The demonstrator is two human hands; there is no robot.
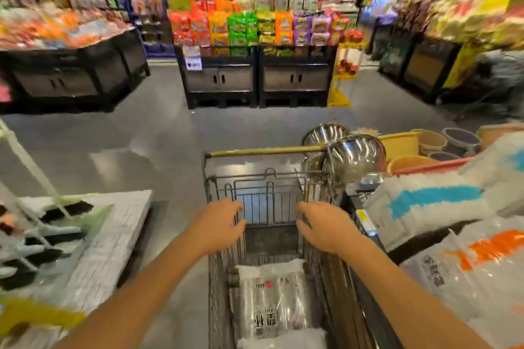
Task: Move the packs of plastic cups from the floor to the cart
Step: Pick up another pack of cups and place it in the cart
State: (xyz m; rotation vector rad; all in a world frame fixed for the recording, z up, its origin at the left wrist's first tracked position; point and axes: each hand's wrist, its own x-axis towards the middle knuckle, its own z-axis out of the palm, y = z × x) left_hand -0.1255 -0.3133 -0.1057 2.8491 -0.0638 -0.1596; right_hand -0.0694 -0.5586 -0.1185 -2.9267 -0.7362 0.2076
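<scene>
A wire shopping cart (266, 178) stands in front of me in the lower middle of the head view. A clear pack of plastic cups (272, 300) with printed labels lies in its basket, near me. My left hand (217, 224) hovers over the cart's left side with fingers spread and holds nothing. Over the right side, my right hand (329, 228) is likewise open and empty. More packs with a blue stripe (425, 207) and an orange stripe (482, 269) are piled at the right.
Steel bowls (354, 159) and yellow tubs (399, 144) sit just right of the cart's front. A low white display (107, 235) with packaged goods is at the left. Snack stands (255, 65) face me across a grey floor.
</scene>
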